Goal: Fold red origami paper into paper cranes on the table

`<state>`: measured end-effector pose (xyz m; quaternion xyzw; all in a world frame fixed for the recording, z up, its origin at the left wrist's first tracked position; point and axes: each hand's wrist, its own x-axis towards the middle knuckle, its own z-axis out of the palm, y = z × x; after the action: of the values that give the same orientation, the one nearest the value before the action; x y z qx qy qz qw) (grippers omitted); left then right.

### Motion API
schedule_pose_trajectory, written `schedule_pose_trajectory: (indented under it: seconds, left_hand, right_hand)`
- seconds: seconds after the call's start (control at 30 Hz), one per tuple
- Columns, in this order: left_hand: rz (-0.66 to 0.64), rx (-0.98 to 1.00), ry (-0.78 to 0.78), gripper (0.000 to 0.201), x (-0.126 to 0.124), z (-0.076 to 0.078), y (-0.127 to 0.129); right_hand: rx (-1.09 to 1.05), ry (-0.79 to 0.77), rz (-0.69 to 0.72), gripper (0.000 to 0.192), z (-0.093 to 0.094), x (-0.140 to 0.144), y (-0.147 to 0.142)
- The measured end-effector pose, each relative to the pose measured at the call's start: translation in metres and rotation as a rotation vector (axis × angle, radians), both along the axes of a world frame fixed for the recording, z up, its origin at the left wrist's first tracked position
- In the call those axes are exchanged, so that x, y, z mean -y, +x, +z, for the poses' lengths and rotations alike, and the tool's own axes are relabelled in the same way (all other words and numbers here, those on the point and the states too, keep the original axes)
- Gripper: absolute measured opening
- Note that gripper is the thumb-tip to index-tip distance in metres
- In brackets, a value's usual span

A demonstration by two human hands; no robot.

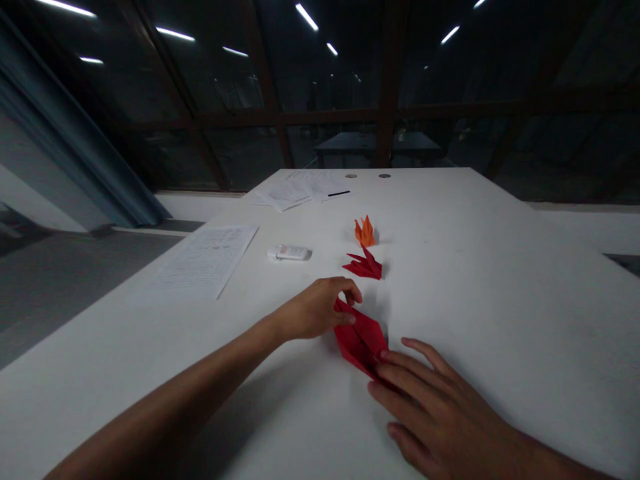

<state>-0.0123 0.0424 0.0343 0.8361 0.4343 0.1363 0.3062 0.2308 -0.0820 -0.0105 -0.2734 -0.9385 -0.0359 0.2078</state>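
A partly folded sheet of red origami paper [357,337] lies on the white table in front of me, with creases and an open fold along its length. My left hand [317,310] is closed on its far left corner, thumb and curled fingers at the edge. Stretched out and spread, the fingers of my right hand [425,393] rest on the near right end of the paper. Just beyond my left hand stands a red folded paper figure [367,265] with pointed tips. Behind it is a similar orange paper figure [365,231].
A white bottle-like item [289,253] lies left of the figures. Printed sheets [200,263] are at the table's left edge, with more papers [293,189] and a dark pen-like stick [339,193] farther back. Two round fittings [385,176] sit near the far edge, before dark windows.
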Motion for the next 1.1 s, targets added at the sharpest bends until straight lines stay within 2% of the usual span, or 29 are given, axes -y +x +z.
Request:
schedule_pose_trajectory:
  seconds: [0.17, 0.27, 0.33, 0.43, 0.57, 0.73, 0.9, 1.0, 1.1]
  left_hand:
    - [0.026, 0.043, -0.019, 0.025, -0.002, -0.005, 0.000]
    - [-0.161, 0.078, -0.049, 0.012, -0.004, 0.001, -0.004]
    - [-0.291, 0.113, -0.092, 0.014, -0.005, 0.008, -0.010]
    - [-0.333, 0.133, -0.225, 0.026, -0.009, 0.016, -0.019]
    - [-0.431, 0.091, -0.292, 0.022, -0.012, 0.018, -0.025]
    - [-0.393, 0.055, -0.251, 0.015, -0.013, 0.015, -0.025]
    - [-0.356, 0.024, -0.186, 0.010, -0.013, 0.011, -0.026]
    - [-0.397, 0.022, -0.225, 0.007, -0.012, 0.017, -0.026]
    - [-0.477, -0.023, -0.244, 0.025, -0.003, 0.029, -0.024]
  right_hand:
    - [-0.062, -0.046, -0.029, 0.029, -0.006, 0.001, -0.002]
    - [-0.130, -0.031, -0.055, 0.034, -0.012, 0.003, -0.001]
    - [-0.157, -0.055, -0.079, 0.039, -0.014, 0.003, -0.001]
    - [-0.162, -0.132, -0.089, 0.042, -0.014, 0.003, -0.001]
    - [-0.161, -0.169, -0.083, 0.042, -0.012, 0.002, 0.000]
    - [-0.175, -0.210, -0.062, 0.046, -0.013, 0.001, 0.001]
    - [-0.161, -0.322, -0.094, 0.049, -0.012, 0.002, 0.004]
    - [-0.114, -0.378, -0.109, 0.050, -0.009, 0.000, 0.007]
    - [-0.055, -0.388, -0.083, 0.049, -0.007, -0.002, 0.009]
